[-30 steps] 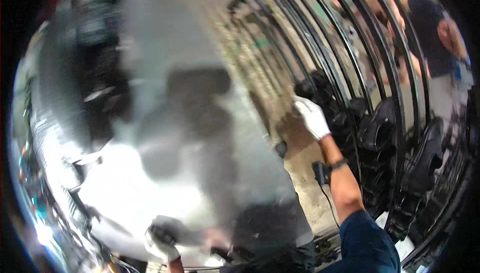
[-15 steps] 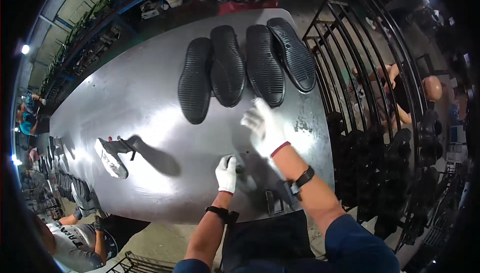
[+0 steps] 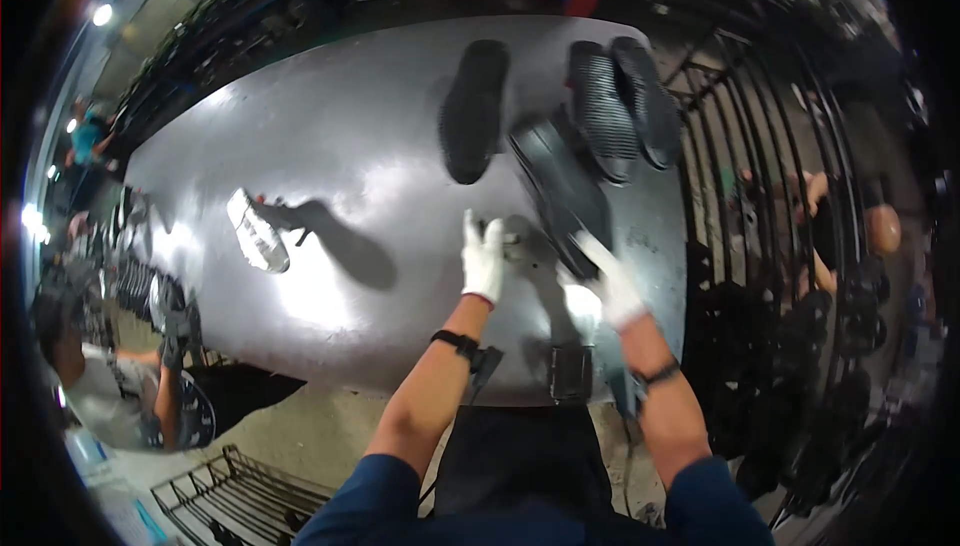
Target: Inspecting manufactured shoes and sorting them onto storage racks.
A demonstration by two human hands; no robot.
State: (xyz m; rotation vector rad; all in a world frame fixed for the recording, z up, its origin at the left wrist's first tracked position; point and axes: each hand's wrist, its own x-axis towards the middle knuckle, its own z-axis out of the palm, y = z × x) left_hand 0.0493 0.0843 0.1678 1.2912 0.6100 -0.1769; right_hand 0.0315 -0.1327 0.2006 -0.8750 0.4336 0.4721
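My right hand, in a white glove, is closed on the near end of a black shoe sole, which lies slanted with its smoother side showing; the hand is blurred. To its left is my gloved left hand, thumb and a finger raised around something small and dark with a metallic bit, too blurred to name. Beyond the hands, a black sole rests by itself. Farther right lie a ribbed black sole and another sole, side by side and partly overlapping.
On the metal table stands a silvery-white piece with a dark arm. A dark rectangular bracket sits at the near edge. Black metal racks line the right side. At lower left, a person works; another rack stands nearby.
My right hand has taken hold of one sole and drawn it nearer, out of the row. My left hand's thumb and finger have parted. The view has shifted, putting the table contents farther right.
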